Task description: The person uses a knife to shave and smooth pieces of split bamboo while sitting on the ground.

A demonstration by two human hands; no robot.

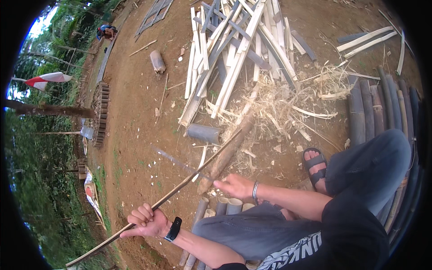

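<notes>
A long, thin bamboo strip [182, 183] slants across the lower middle of the head view, its far end passing over a log. My left hand [147, 221], with a black band on the wrist, is closed around the strip toward its near end, the forefinger stretched along it. My right hand [236, 186], wearing a metal bracelet, is closed on a knife. The knife's blade [180, 163] is smeared by motion and crosses over or behind the strip; whether it touches cannot be told. The handle is mostly hidden in my fingers.
Split bamboo slats [238, 54] lie piled ahead, with curled shavings [279, 108] beside them. A wooden log [229, 150] and a short bamboo piece [204, 133] lie nearer. Bamboo poles [357, 112] line the right. A distant person [107, 31] crouches at upper left.
</notes>
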